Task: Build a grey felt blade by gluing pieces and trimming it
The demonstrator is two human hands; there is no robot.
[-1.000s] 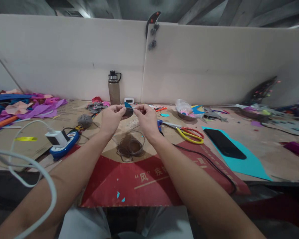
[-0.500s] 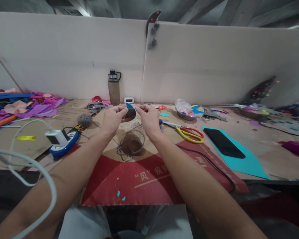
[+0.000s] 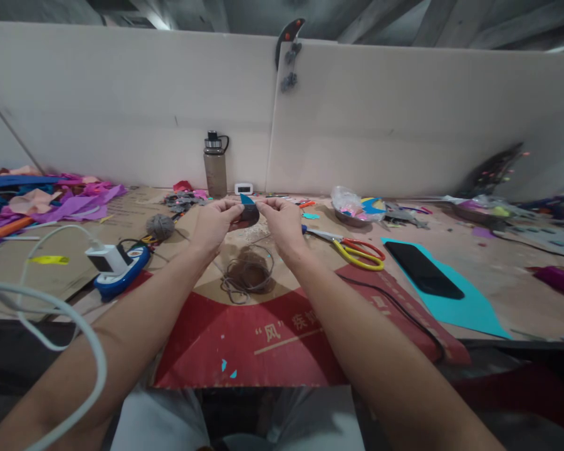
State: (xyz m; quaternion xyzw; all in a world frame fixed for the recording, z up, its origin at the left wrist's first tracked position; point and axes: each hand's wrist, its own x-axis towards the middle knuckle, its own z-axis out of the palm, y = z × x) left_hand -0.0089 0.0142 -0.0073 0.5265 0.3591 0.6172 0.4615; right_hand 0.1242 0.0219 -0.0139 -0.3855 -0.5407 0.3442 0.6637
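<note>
Above the back part of the red and tan cardboard, a small dark rounded piece with a pointed blue tip (image 3: 250, 214) is held up. My left hand (image 3: 215, 224) is closed on its left side, thumb and fingers pinching it. At the piece's right edge, my right hand (image 3: 282, 224) has its fingertips pressed together; whether they grip the piece itself or something fine like a thread cannot be made out. Below both hands a loose tangle of grey-brown yarn (image 3: 247, 275) lies on the cardboard (image 3: 244, 338). A grey yarn ball (image 3: 160, 226) sits to the left.
Scissors with red and yellow handles (image 3: 360, 250) lie right of my right hand. Farther right, a black phone (image 3: 423, 269) rests on turquoise sheet (image 3: 474, 316). A blue power strip (image 3: 122, 275) with white cable stands left. Behind are a bottle (image 3: 215, 169) and a bowl of scraps (image 3: 355, 216).
The dark piece has shifted slightly to the right and turned a little between my fingers. Both hands keep nearly the same place.
</note>
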